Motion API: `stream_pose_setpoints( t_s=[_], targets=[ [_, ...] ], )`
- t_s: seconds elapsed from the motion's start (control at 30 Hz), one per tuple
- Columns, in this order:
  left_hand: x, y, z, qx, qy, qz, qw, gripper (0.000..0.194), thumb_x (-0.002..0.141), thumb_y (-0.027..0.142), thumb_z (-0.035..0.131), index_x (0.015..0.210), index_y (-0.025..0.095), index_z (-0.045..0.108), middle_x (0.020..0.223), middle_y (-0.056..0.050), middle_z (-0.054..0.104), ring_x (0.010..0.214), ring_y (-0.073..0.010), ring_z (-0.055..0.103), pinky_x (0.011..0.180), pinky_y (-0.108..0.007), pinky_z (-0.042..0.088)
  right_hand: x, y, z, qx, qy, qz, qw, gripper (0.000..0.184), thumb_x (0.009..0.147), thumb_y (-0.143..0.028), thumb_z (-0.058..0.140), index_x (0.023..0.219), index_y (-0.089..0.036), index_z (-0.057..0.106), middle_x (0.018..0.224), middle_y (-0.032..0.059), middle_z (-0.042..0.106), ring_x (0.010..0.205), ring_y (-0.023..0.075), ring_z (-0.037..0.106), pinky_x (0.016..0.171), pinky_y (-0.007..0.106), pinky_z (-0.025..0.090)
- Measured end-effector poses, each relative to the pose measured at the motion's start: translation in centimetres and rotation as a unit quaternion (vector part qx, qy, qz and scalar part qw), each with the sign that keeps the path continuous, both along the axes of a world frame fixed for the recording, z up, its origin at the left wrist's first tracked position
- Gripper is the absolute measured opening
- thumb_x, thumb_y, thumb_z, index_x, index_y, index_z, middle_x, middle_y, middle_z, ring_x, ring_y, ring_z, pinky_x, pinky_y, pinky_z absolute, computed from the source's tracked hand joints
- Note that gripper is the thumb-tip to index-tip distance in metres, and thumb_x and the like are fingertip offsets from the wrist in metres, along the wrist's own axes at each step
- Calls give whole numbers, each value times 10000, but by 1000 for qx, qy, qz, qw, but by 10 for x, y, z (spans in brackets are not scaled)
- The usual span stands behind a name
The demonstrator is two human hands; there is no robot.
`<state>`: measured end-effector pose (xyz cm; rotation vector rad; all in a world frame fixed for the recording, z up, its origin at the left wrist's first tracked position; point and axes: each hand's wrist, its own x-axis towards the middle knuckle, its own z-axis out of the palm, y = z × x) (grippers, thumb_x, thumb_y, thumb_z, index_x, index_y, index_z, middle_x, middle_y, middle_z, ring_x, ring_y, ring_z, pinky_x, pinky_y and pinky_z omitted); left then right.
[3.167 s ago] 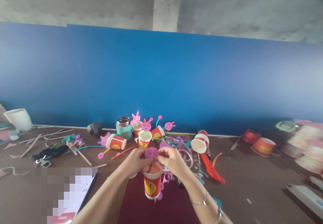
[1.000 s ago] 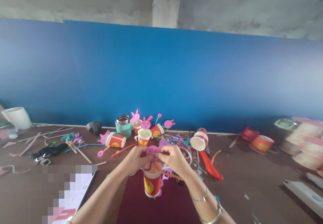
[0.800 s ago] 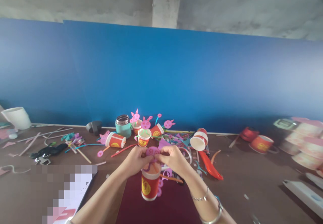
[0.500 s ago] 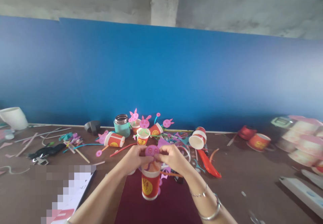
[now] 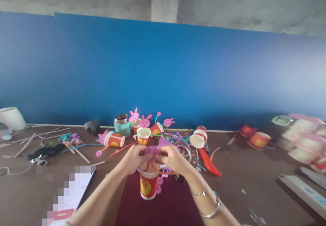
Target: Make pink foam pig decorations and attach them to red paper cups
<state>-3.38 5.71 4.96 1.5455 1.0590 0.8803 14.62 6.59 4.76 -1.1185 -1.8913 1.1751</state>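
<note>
Both hands pinch a round pink paper face cutout (image 5: 151,151) from its two sides, over the rim of a red paper cup. My left hand (image 5: 137,157) closes thumb and finger on its left edge; my right hand (image 5: 169,156) grips the right edge the same way. Below them, the red paper cup (image 5: 148,185) with a yellow emblem stands upright near a dark red mat (image 5: 163,212). An orange strip (image 5: 168,173) sticks out to the cup's right, and pink round pieces (image 5: 159,185) show beside it. The fingers partly hide the cup's mouth.
Several finished-looking cups with pink animal faces (image 5: 145,121) stand or lie behind, beside a teal flask (image 5: 122,126). Paper scraps surround them. Red-handled scissors (image 5: 210,163) lie right, a clipboard (image 5: 73,192) left. A power strip (image 5: 305,195) and stacked cups (image 5: 305,137) are far right.
The view has shifted slightly, so everything appears a little further left and up. Both hands keep their pinch on the pink face cutout, above the same cup.
</note>
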Motion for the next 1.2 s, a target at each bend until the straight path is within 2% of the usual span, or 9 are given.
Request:
stream_pose_setpoints(
  t_s=[0.2,0.37,0.6,0.7,0.77,0.87,0.97,1.07,1.2],
  targets=[
    [1,-2,0,1,-60,-15,998,281,655,242,707,891,98,651,786,-82,726,734,-229,675,665,-304,512,0,1,-1,4,-5,-6,1000,155,746,-202,579,654,-119,673,615,18,657,599,147,575,589,230,429],
    [0,1,-6,68,-52,34,996,339,636,170,696,968,124,644,858,-58,716,753,-193,665,690,-283,511,-1,1,-1,-14,-7,-2,1000,199,771,-261,579,659,-121,666,633,30,667,609,154,591,563,223,429],
    [-6,9,-4,41,-54,79,995,349,620,224,707,947,128,632,796,-44,716,780,-219,669,695,-297,508,20,1,11,30,-72,-40,996,221,782,-357,601,846,-164,686,779,41,704,714,182,625,599,245,444],
    [-10,11,-3,38,-51,104,993,316,633,261,715,910,134,635,745,-27,710,697,-204,667,650,-289,507,34,5,9,-32,-78,-37,996,314,646,-348,736,902,-181,669,818,51,713,739,202,636,601,259,448],
    [-11,12,-3,43,-71,117,990,319,634,287,727,899,136,632,750,-25,712,671,-193,663,645,-286,506,38,8,6,-106,-8,-3,994,362,611,-311,758,926,-170,648,828,57,718,746,202,643,616,268,456],
    [-10,14,-5,47,-118,123,984,329,638,318,738,887,131,633,807,-44,722,719,-195,667,683,-286,506,34,11,5,-143,105,14,984,288,648,-329,737,853,-143,657,769,55,711,686,166,631,636,266,447],
    [-8,12,-5,26,-144,120,982,351,640,340,743,891,123,628,810,-61,728,716,-200,670,663,-281,503,24,10,5,-134,144,3,981,300,744,-434,652,707,-137,666,678,49,685,611,137,594,609,254,422],
    [-5,8,-3,21,-150,114,982,360,644,334,743,909,124,619,818,-70,730,721,-202,673,652,-277,502,16,6,6,-117,111,8,987,405,786,-511,585,628,-144,653,571,15,620,537,117,528,558,241,381],
    [-1,2,2,34,-126,105,986,383,636,304,748,948,127,612,790,-61,729,704,-195,670,645,-271,497,13,3,8,-110,24,75,991,405,771,-513,614,579,-156,621,505,-30,519,491,89,402,508,225,302]
  ],
)
